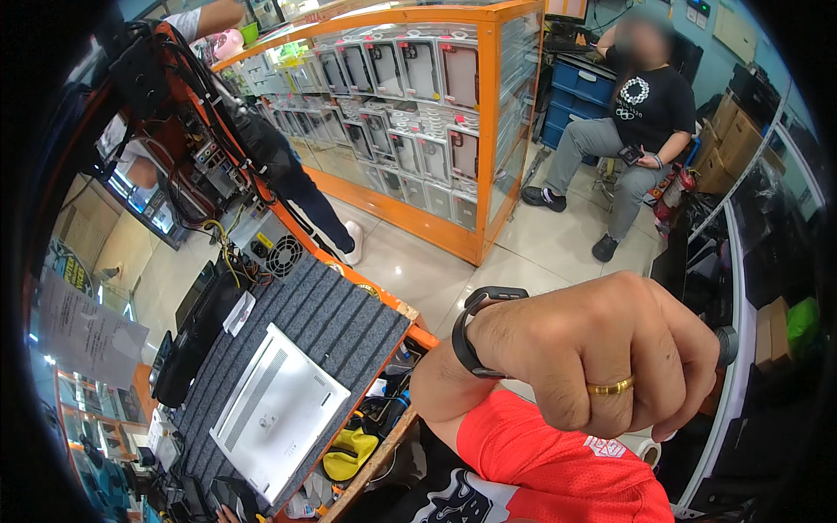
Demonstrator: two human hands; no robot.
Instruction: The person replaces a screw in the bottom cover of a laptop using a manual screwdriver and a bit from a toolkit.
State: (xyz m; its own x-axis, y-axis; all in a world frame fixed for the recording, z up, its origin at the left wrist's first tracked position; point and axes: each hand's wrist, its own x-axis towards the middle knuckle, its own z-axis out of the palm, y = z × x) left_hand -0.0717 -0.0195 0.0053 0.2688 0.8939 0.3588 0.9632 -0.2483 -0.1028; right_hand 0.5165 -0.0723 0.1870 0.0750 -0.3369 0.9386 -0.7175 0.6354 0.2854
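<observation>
My right hand (615, 362) is raised close to the camera, its fingers curled into a closed grip. A ring and a black wrist band show on it. A dark, round-ended piece (725, 345) sticks out beside the knuckles; the rest of it is hidden. A silver-white laptop (281, 417) lies underside up on a grey ribbed mat (349, 314), its vent strip along the left edge. At the lower edge, only a few fingertips of my left hand (228, 515) show, beside a small black object (233, 497). What they hold cannot be seen.
An opened computer case with a power supply (268, 247) and loose cables stands beyond the mat. Below the mat, an open drawer holds a yellow item (350, 453) and tools. An orange-framed glass showcase (484, 131) stands ahead. A seated person (641, 122) is at the far right.
</observation>
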